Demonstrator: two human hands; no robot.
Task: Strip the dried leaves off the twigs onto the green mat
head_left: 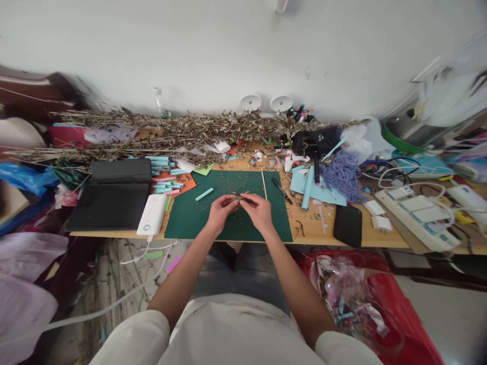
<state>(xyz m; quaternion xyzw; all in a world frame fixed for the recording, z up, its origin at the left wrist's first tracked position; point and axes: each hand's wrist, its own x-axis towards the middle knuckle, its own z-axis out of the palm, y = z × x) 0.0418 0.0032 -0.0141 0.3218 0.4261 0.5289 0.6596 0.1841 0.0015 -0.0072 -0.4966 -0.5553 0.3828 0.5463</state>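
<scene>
Over the middle of the green cutting mat, my left hand and my right hand meet at the fingertips. Both are closed in a pinch on a small piece of dried plant, brown and leafy; the fingers hide part of it. A short light-blue paper tube lies on the mat to the left of my hands. To their right are a thin pale stick and a black pen. Dry crumbs are scattered across the mat.
Long dried plant stalks are heaped along the wall. At left stand a black tablet case, a white power bank and several rolled paper tubes. Purple yarn, a black phone and a power strip lie right.
</scene>
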